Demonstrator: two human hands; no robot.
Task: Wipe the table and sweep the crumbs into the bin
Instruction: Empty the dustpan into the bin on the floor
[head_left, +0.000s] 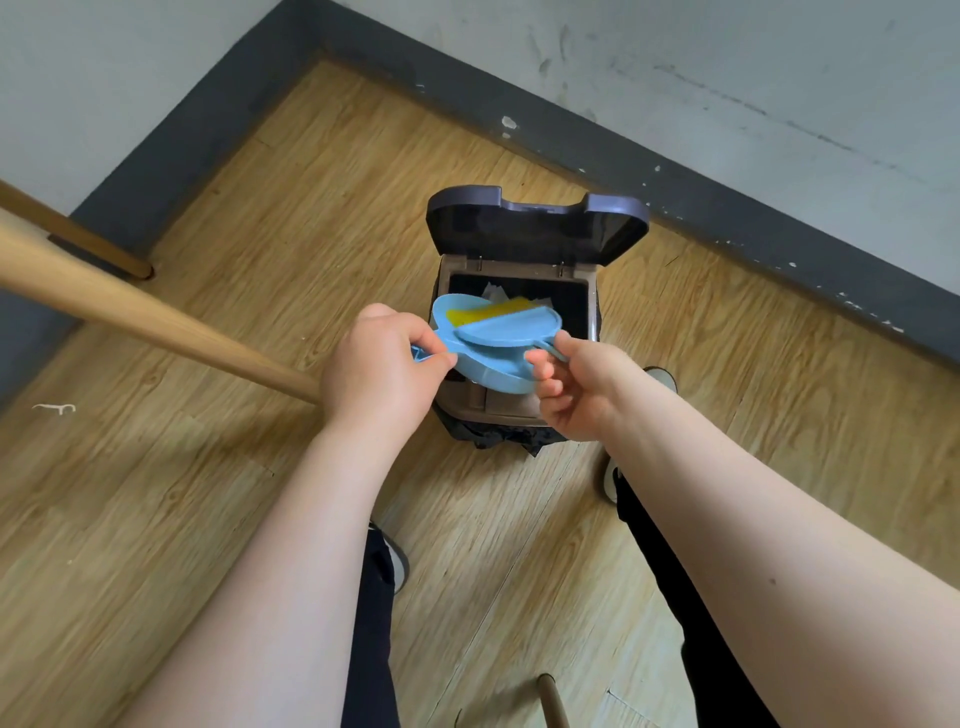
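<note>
Fingers (434, 358) of the left hand (382, 366) are curled shut around the handle of a blue dustpan (483, 371), while the right hand (582, 387) pinches the thin handle of the blue brush (506, 327) between thumb and fingertips. Both tools hang directly over the open bin (582, 312), whose lid (535, 228) stands tipped back toward the wall. The pan seems to be tilted away from the person with its mouth toward the bin's dark opening, probably so that anything in it slides off the lip and inside rather than onto the floor (260, 208). The brush lies across the pan, apparently to rake out what clings there. Yellow shows at the pan's far edge, most likely the bristles, though I cannot be sure. White paper (493, 291) already lies in the bin. No crumbs can be made out; they are too small to see here. A foot appears to rest beside the bin's right side, perhaps on a pedal that keeps the lid up, but the pedal itself is hidden. A wooden leg (130, 306) crosses the left of the view. Judging by this, the emptying step is in hand.
</note>
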